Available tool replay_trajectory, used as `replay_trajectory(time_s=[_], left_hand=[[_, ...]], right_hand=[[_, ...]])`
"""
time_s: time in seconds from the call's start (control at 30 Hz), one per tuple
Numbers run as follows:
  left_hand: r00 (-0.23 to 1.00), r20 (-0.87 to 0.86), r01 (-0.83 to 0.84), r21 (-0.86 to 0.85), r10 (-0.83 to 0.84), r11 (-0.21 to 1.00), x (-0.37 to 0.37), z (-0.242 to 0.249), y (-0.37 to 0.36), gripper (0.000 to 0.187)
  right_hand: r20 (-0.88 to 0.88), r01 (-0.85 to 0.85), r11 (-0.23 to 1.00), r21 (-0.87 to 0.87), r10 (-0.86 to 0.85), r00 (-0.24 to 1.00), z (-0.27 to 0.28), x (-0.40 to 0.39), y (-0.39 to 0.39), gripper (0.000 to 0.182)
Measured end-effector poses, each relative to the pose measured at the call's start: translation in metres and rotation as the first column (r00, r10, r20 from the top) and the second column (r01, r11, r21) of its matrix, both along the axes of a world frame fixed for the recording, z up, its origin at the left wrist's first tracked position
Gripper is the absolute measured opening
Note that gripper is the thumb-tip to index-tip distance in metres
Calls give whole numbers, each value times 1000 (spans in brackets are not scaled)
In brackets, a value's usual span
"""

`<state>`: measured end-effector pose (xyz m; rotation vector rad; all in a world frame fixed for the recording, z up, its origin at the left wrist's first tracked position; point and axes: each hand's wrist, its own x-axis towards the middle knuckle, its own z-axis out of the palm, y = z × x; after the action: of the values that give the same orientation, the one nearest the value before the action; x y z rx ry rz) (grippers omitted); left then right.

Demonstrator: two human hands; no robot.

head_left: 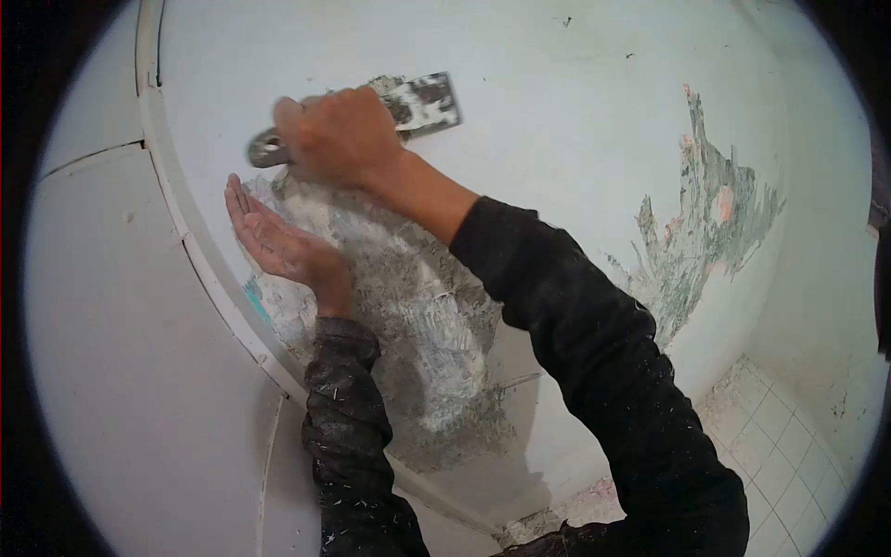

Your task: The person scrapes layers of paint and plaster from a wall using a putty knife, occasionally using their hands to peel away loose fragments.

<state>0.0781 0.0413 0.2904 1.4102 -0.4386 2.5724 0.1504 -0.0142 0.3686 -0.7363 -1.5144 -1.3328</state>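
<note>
My right hand (342,135) is closed around the handle of a putty knife (432,100), whose wide blade, smeared with white and grey, points right along the wall (557,111). Grey crumbly material shows at the blade's upper edge. Below it, my left hand (278,243) is cupped with the palm up and the fingers stretched out. Both hands are at the top of a rough patch (418,306) where the paint is gone and grey plaster shows. White flecks dot the dark left sleeve (348,418).
A second stripped patch (710,223) with jagged edges lies farther right on the wall. Along the left runs a white frame (209,274) beside a pale panel (121,306). White tiles (775,436) cover the lower right, with debris (557,515) along the bottom.
</note>
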Motion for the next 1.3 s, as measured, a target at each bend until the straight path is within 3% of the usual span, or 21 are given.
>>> replay_trajectory(time_s=[0.13, 0.2, 0.27, 0.3, 0.47, 0.5, 0.57, 0.6, 0.67, 0.77, 0.8, 0.9, 0.93, 0.97, 1.0, 1.03, 1.07, 1.1, 1.17, 1.27, 1.3], left_hand=[[998, -5, 64, -207, -67, 976, 15, -14, -10, 45], [998, -15, 53, -143, -56, 988, 16, -6, -19, 48], [998, -40, 35, -98, -39, 995, 9, -7, -27, 51], [992, -13, 123, -122, -126, 985, 9, -5, -23, 48], [990, -77, -121, -54, 116, 991, 7, -2, -8, 44], [985, -113, -133, -52, 127, 990, 7, -2, -7, 44], [977, -140, -167, -12, 164, 986, 8, 0, 1, 39], [893, -197, -405, 47, 406, 913, 9, 2, 7, 38], [552, -269, -769, 201, 790, 606, 12, 4, 17, 38], [344, -298, -839, 328, 890, 434, 24, -3, 4, 36], [285, -306, -845, 366, 908, 389, 25, -5, 0, 36], [343, -268, -797, 424, 900, 430, 25, -6, 0, 34], [344, -273, -788, 436, 898, 435, 24, -6, 2, 33], [343, -278, -778, 451, 897, 437, 21, -6, 4, 33], [341, -283, -769, 465, 897, 439, 19, -7, 6, 32], [342, -296, -760, 472, 892, 448, 17, -7, 8, 32], [341, -311, -748, 483, 887, 456, 16, -9, 9, 31], [340, -326, -736, 492, 882, 465, 16, -13, 10, 30], [348, -346, -767, 430, 871, 477, 19, -25, 8, 38], [363, -358, -822, 312, 860, 476, 37, -55, 2, 50], [368, -361, -840, 265, 857, 473, 45, -64, -1, 54]], right_hand=[[169, -420, 886, 197, 391, 905, -10, -54, -46, 21], [172, -348, 905, 244, 313, 934, -23, -67, -68, 25], [86, -389, 900, 195, 380, 921, -5, -18, -17, 25], [100, -378, 904, 197, 365, 926, -6, -14, -23, 25], [133, -362, 796, 485, 342, 930, 3, 20, -57, 17], [257, -541, 719, 437, 476, 841, 9, 24, -59, 20], [266, -542, 729, 419, 472, 841, 1, 47, -84, 19], [160, -365, 815, 450, 328, 931, -15, 66, -109, 12], [123, -245, 867, 433, 213, 969, -47, 77, -134, 10], [-43, 76, 968, 240, -68, 997, -135, 110, -171, 15], [-121, 47, 977, 207, -23, 992, -162, 107, -176, 11], [-333, -92, 988, 120, 127, 934, -249, 107, -181, 19], [-419, -8, 999, 32, 20, 908, -288, 115, -182, 21], [-516, 224, 962, -153, -271, 812, -328, 119, -186, 24], [-606, 274, 918, -288, -396, 690, -371, 122, -187, 24], [-800, 104, 940, -326, -333, 500, -414, 122, -188, 26], [-961, -138, 960, -245, -222, 166, -463, 122, -189, 27], [-991, -190, 976, -111, -123, -51, -492, 111, -195, 27], [-956, -230, 941, -248, -276, -99, -553, 106, -214, 26], [-955, -414, 883, -220, -282, -93, -543, 88, -228, 30], [-946, -441, 852, -282, -323, -18, -535, 89, -227, 34]])
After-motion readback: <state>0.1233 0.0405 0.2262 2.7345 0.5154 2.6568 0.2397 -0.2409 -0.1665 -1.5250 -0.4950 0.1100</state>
